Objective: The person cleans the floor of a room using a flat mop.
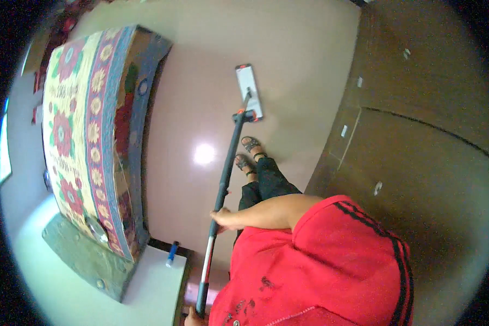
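Note:
A flat mop [233,149] slants across the floor from the lower left to the far middle. Its long rectangular head [245,77] is pale with orange ends and lies flat on the tiles, just beyond my sandalled feet [249,152]. Around the middle of the dark handle, my right hand [223,218] is closed, its forearm reaching across from the red sleeve. Lower down, my left hand [193,317] is closed at the handle's near end, partly cut off by the bottom edge. A dark and orange collar [245,116] sits on the handle close to the head.
On the left stands a bed [73,136] with a floral cover and a headboard [87,255]. Near it, a blue and white tube-shaped thing [172,254] rests on a white surface [155,282]. Brown cabinet doors [418,157] line the right side. Light reflects off the floor [190,108].

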